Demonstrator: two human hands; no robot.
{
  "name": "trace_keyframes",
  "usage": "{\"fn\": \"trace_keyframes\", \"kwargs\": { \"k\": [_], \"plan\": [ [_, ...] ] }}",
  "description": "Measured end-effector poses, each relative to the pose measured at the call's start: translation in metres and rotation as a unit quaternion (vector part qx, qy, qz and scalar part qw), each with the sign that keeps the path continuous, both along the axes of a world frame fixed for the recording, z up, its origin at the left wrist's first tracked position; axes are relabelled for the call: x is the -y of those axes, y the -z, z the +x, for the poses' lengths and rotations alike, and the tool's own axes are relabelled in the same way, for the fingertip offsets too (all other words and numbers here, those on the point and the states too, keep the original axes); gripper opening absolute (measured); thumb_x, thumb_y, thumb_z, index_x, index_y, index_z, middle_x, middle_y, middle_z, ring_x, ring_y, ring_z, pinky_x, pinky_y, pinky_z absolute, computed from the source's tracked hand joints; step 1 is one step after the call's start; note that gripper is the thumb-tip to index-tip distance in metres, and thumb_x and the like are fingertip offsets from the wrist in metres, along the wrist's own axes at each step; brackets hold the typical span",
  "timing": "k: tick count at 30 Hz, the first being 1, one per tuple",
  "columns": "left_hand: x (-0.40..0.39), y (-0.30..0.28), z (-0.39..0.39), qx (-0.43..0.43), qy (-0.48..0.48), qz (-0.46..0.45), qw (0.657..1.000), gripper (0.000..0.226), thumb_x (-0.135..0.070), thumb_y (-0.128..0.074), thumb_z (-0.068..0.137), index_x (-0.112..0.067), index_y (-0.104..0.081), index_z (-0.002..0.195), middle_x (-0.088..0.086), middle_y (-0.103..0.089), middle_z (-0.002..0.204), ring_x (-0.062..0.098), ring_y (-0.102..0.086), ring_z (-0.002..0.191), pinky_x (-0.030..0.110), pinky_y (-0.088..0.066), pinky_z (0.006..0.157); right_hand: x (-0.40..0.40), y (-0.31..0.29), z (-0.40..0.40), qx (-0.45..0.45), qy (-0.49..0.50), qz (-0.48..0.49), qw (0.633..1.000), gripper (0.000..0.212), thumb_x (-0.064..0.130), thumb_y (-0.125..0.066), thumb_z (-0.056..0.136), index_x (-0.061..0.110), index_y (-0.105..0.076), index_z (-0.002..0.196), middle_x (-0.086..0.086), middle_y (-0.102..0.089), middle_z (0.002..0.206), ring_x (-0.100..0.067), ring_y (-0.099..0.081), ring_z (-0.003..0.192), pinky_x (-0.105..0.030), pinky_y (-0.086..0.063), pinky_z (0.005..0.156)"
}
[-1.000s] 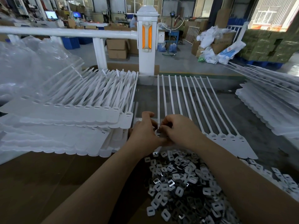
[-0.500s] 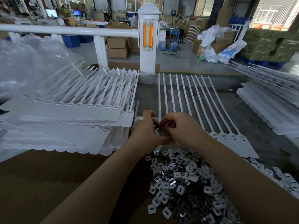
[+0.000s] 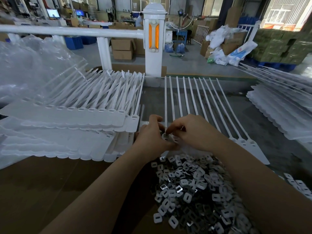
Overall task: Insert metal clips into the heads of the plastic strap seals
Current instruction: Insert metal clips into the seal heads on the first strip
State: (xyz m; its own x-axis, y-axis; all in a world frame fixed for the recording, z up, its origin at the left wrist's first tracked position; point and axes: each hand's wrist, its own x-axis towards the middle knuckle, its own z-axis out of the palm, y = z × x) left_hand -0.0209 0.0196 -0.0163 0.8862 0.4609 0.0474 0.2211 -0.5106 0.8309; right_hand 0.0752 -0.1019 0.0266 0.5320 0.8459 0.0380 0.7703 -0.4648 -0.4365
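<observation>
Head view: the left hand (image 3: 152,137) and right hand (image 3: 194,132) are pinching the head of a smooth white plastic strap seal (image 3: 166,137) above a heap of shiny rectangular metal clips (image 3: 194,188) on the table (image 3: 50,191), fingers curled tight; the grip is staying much as a second earlier.

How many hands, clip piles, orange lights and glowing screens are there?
Hands: 2
Clip pile: 1
Orange lights: 2
Screens: 2
Total: 7
</observation>
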Motion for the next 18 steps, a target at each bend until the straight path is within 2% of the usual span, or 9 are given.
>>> {"fn": "trace_keyframes", "kwargs": {
  "k": [3, 5, 7, 9, 11, 14, 16, 18],
  "plan": [
    [0.003, -0.003, -0.002, -0.014, -0.004, 0.039, 0.999, 0.075, -0.039, -0.086, 0.068, -0.026, -0.043, 0.128, -0.004, -0.049, 0.124, 0.014, -0.051, 0.110, 0.035, -0.049, 0.093, 0.004, -0.002, 0.004, -0.029, 0.017, 0.036, 0.999, 0.025, 0.014, -0.056, 0.096, 0.029, -0.073, 0.107, 0.012, -0.071, 0.103, -0.004, -0.066, 0.089, -0.024, -0.055, 0.080],
    [0.006, -0.005, -0.003, -0.012, -0.017, 0.111, 0.994, 0.059, -0.046, -0.081, 0.072, -0.030, -0.051, 0.120, -0.006, -0.042, 0.122, 0.015, -0.046, 0.114, 0.036, -0.044, 0.097, 0.006, -0.003, 0.007, -0.053, 0.029, 0.051, 0.997, 0.025, 0.014, -0.057, 0.095, 0.030, -0.074, 0.103, 0.014, -0.071, 0.098, -0.002, -0.066, 0.083, -0.022, -0.055, 0.074],
    [0.011, -0.007, -0.002, 0.012, -0.035, 0.202, 0.979, 0.041, -0.050, -0.072, 0.078, -0.031, -0.058, 0.111, -0.009, -0.047, 0.115, 0.012, -0.044, 0.111, 0.030, -0.038, 0.092, 0.008, -0.006, 0.009, -0.073, 0.049, 0.061, 0.994, 0.027, 0.014, -0.056, 0.094, 0.035, -0.073, 0.092, 0.013, -0.072, 0.088, -0.005, -0.067, 0.078, -0.026, -0.057, 0.070],
    [0.018, -0.011, -0.003, 0.044, -0.049, 0.244, 0.967, 0.029, -0.052, -0.067, 0.082, -0.031, -0.062, 0.101, -0.014, -0.056, 0.101, 0.007, -0.050, 0.099, 0.028, -0.039, 0.084, 0.009, -0.010, 0.009, -0.090, 0.076, 0.078, 0.990, 0.032, 0.013, -0.054, 0.094, 0.037, -0.069, 0.080, 0.011, -0.072, 0.078, -0.014, -0.068, 0.074, -0.034, -0.059, 0.069],
    [0.023, -0.015, -0.005, 0.065, -0.010, 0.220, 0.973, 0.022, -0.053, -0.066, 0.083, -0.032, -0.065, 0.089, -0.016, -0.060, 0.087, 0.001, -0.053, 0.084, 0.026, -0.045, 0.075, 0.011, -0.013, 0.009, -0.091, 0.099, 0.094, 0.986, 0.034, 0.012, -0.052, 0.094, 0.036, -0.066, 0.076, 0.009, -0.071, 0.074, -0.022, -0.069, 0.074, -0.039, -0.060, 0.068],
    [0.034, -0.025, -0.010, 0.045, 0.170, 0.121, 0.977, 0.016, -0.048, -0.073, 0.078, -0.033, -0.072, 0.083, -0.017, -0.063, 0.081, -0.004, -0.056, 0.075, 0.015, -0.043, 0.063, 0.013, -0.015, 0.006, -0.103, 0.111, 0.101, 0.983, 0.031, 0.013, -0.053, 0.094, 0.033, -0.068, 0.076, 0.008, -0.071, 0.073, -0.025, -0.069, 0.077, -0.042, -0.060, 0.072],
    [0.041, -0.029, -0.013, 0.021, 0.267, 0.073, 0.961, 0.017, -0.045, -0.079, 0.074, -0.034, -0.075, 0.086, -0.021, -0.064, 0.087, -0.004, -0.057, 0.079, 0.012, -0.044, 0.064, 0.014, -0.014, 0.004, -0.119, 0.111, 0.099, 0.982, 0.029, 0.013, -0.053, 0.094, 0.030, -0.070, 0.078, 0.006, -0.071, 0.073, -0.030, -0.069, 0.081, -0.045, -0.060, 0.073],
    [0.044, -0.028, -0.013, 0.010, 0.308, 0.080, 0.948, 0.020, -0.041, -0.082, 0.073, -0.033, -0.077, 0.091, -0.028, -0.062, 0.088, -0.005, -0.058, 0.086, 0.009, -0.044, 0.072, 0.014, -0.014, 0.003, -0.122, 0.106, 0.096, 0.982, 0.029, 0.011, -0.053, 0.094, 0.030, -0.070, 0.079, 0.006, -0.072, 0.074, -0.034, -0.069, 0.083, -0.046, -0.060, 0.073]
  ]
}}
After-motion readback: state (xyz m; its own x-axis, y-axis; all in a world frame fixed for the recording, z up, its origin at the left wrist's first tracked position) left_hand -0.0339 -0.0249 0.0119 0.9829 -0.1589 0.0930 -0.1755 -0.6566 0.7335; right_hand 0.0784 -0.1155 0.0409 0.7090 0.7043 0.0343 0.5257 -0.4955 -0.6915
